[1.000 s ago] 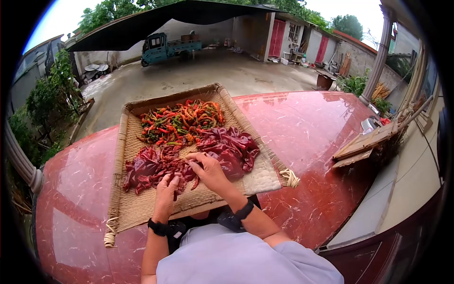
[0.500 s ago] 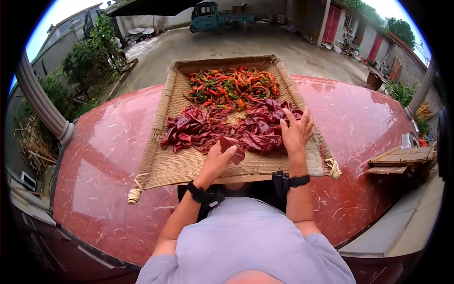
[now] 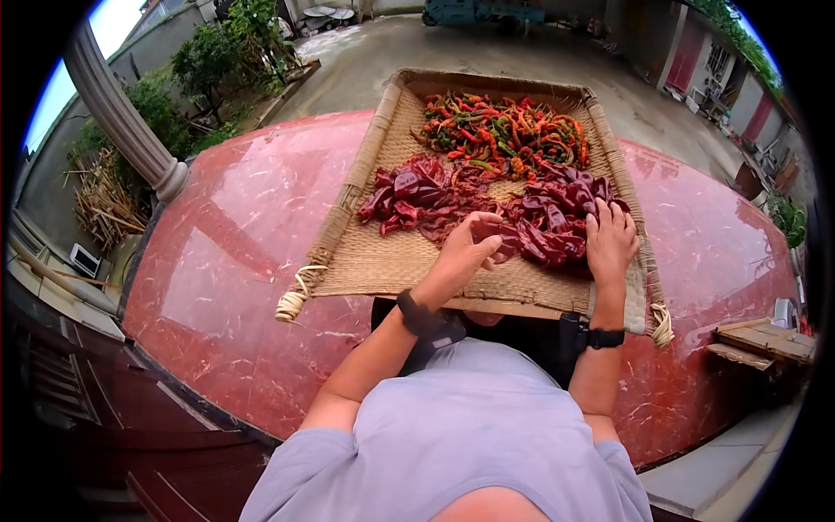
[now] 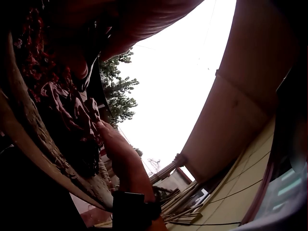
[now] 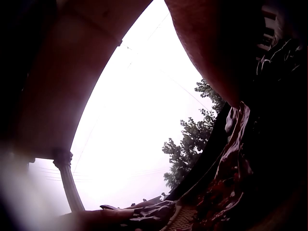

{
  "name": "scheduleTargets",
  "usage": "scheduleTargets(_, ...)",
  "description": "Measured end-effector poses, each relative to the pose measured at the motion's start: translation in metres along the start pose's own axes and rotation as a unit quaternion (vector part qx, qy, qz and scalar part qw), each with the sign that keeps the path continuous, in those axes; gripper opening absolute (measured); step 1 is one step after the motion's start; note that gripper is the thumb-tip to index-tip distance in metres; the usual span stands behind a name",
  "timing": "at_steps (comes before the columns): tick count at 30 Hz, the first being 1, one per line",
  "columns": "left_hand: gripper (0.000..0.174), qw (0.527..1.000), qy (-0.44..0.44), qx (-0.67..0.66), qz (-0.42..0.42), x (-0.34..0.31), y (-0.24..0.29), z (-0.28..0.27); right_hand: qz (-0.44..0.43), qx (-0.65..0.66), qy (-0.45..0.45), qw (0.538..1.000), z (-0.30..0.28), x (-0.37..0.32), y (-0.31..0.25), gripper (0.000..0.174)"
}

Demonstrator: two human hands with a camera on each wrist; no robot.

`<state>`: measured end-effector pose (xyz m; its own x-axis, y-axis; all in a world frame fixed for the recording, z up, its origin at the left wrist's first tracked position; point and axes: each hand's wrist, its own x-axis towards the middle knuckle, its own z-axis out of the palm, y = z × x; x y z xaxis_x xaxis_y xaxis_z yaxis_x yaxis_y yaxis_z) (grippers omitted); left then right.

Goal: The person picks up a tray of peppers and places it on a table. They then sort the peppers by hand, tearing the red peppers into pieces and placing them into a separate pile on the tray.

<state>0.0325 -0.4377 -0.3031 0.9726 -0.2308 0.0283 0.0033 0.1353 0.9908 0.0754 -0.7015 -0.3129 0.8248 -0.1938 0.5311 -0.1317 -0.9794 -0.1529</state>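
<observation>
My left hand (image 3: 468, 252) is over the front middle of a woven tray (image 3: 344, 252), thumb and fingers pinching a dark red dried pepper (image 3: 502, 242). To the right, my right hand (image 3: 612, 244) rests its spread fingers on a heap of large, wrinkled dried red peppers (image 3: 552, 235). Another pile of dark red peppers (image 3: 417, 184) lies at the tray's left. Thin red, orange and green chilies (image 3: 500, 130) cover the back part. In the left wrist view, my right hand (image 4: 118, 147) has its fingertips at the edge of the peppers, which are dark there.
The tray's front corners have tied bindings (image 3: 293, 304). Beneath it spreads a glossy red stone floor (image 3: 226, 261). A fluted column (image 3: 130, 104) stands at the left, and wooden boards (image 3: 770, 341) lie at the right. Beyond is a concrete yard with a teal vehicle (image 3: 483, 12).
My hands were close together at the tray's middle; the right has moved to the right-hand heap and settled on it. The left still holds a pepper. The head view has turned left and down.
</observation>
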Motion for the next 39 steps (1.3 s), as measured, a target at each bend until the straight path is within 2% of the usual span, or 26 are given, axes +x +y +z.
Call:
scheduleTargets(3,0.032,1.0,-0.007,0.014,0.005,0.004,0.005,-0.002,0.086,0.062,0.076,0.992,-0.003,0.004,-0.01,0.042)
scheduleTargets(4,0.032,1.0,-0.011,0.024,0.006,0.006,0.008,-0.002,0.058,0.057,0.15,0.985,-0.011,0.003,-0.017,0.042)
scheduleTargets(5,0.032,0.999,-0.013,0.05,0.016,0.007,0.01,-0.003,0.003,0.154,0.115,0.981,-0.021,0.002,-0.026,0.041)
scheduleTargets(7,0.031,0.994,-0.023,0.104,0.033,0.01,0.02,-0.001,-0.098,0.338,0.041,0.935,-0.04,-0.007,-0.048,0.04)
scheduleTargets(8,0.03,0.997,-0.033,0.069,0.034,0.011,0.027,0.002,-0.073,0.47,-0.056,0.878,-0.038,-0.015,-0.063,0.036)
scheduleTargets(9,0.029,0.995,-0.056,0.04,0.066,0.021,0.018,-0.002,-0.044,0.588,-0.148,0.794,-0.035,-0.024,-0.078,0.033)
scheduleTargets(11,0.029,0.996,-0.066,0.02,0.058,0.024,0.028,-0.006,-0.089,0.583,-0.143,0.795,-0.039,-0.033,-0.094,0.029)
scheduleTargets(12,0.029,0.993,-0.087,-0.008,0.081,0.029,0.025,-0.011,-0.076,0.597,-0.138,0.787,-0.033,-0.032,-0.094,0.028)
scheduleTargets(13,0.031,0.99,-0.064,0.079,0.094,0.024,0.038,-0.014,-0.063,0.612,-0.135,0.777,-0.028,-0.03,-0.092,0.027)
scheduleTargets(14,0.032,0.99,-0.047,0.114,0.062,0.025,0.044,-0.022,-0.091,0.559,-0.101,0.818,-0.027,-0.025,-0.086,0.028)
scheduleTargets(15,0.035,0.988,-0.027,0.148,0.029,0.028,0.049,-0.031,-0.058,0.571,-0.102,0.812,-0.039,-0.02,-0.081,0.026)
scheduleTargets(17,0.038,0.97,0.047,0.239,0.011,0.034,0.06,-0.049,-0.015,0.476,0.028,0.879,-0.055,-0.009,-0.069,0.027)
scheduleTargets(18,0.038,0.967,0.071,0.245,0.007,0.041,0.061,-0.064,-0.03,0.384,0.113,0.916,-0.053,-0.003,-0.059,0.027)
scheduleTargets(19,0.034,0.957,0.131,0.256,0.043,0.052,0.054,-0.079,-0.045,0.286,0.196,0.937,-0.049,0.003,-0.047,0.027)
scheduleTargets(21,0.035,0.93,0.171,0.324,0.009,0.061,0.053,-0.105,0.019,0.178,0.196,0.964,-0.025,0.017,-0.017,0.028)
scheduleTargets(22,0.034,0.937,0.153,0.315,-0.021,0.068,0.045,-0.116,0.015,0.156,0.13,0.979,-0.022,0.016,-0.013,0.026)
scheduleTargets(23,0.033,0.942,0.134,0.303,-0.05,0.076,0.034,-0.125,0.065,0.134,-0.006,0.989,-0.02,0.012,-0.009,0.03)
scheduleTargets(24,0.033,0.947,0.113,0.291,-0.08,0.078,0.031,-0.127,0.063,0.13,-0.001,0.99,-0.016,0.007,-0.011,0.033)
scheduleTargets(27,0.031,0.913,0.07,0.392,-0.091,0.083,0.022,-0.131,0.054,0.113,0.05,0.991,-0.006,0.004,-0.012,0.037)
scheduleTargets(28,0.027,0.886,0.096,0.447,-0.08,0.09,0.011,-0.136,0.051,0.108,0.072,0.99,-0.005,0.003,-0.013,0.037)
scheduleTargets(30,0.023,0.843,0.069,0.534,0.013,0.113,-0.026,-0.167,0.045,0.152,0.076,0.984,-0.012,0.004,-0.015,0.036)
scheduleTargets(32,0.02,0.839,0.111,0.532,0.043,0.113,-0.029,-0.171,0.037,0.178,0.094,0.979,-0.019,0.005,-0.018,0.033)
scheduleTargets(34,0.017,0.871,0.219,0.44,0.008,0.093,-0.005,-0.149,0.026,0.184,0.125,0.975,-0.024,0.004,-0.023,0.03)
scheduleTargets(37,0.013,0.877,0.24,0.411,0.065,0.082,0.012,-0.136,-0.016,0.232,0.149,0.961,-0.036,0.001,-0.036,0.025)
scheduleTargets(38,0.014,0.914,0.219,0.338,0.047,0.067,0.034,-0.114,-0.033,0.263,0.151,0.952,-0.044,-0.001,-0.046,0.023)
scheduleTargets(39,0.015,0.931,0.182,0.311,0.057,0.06,0.046,-0.098,-0.063,0.288,0.151,0.943,-0.045,-0.003,-0.055,0.023)
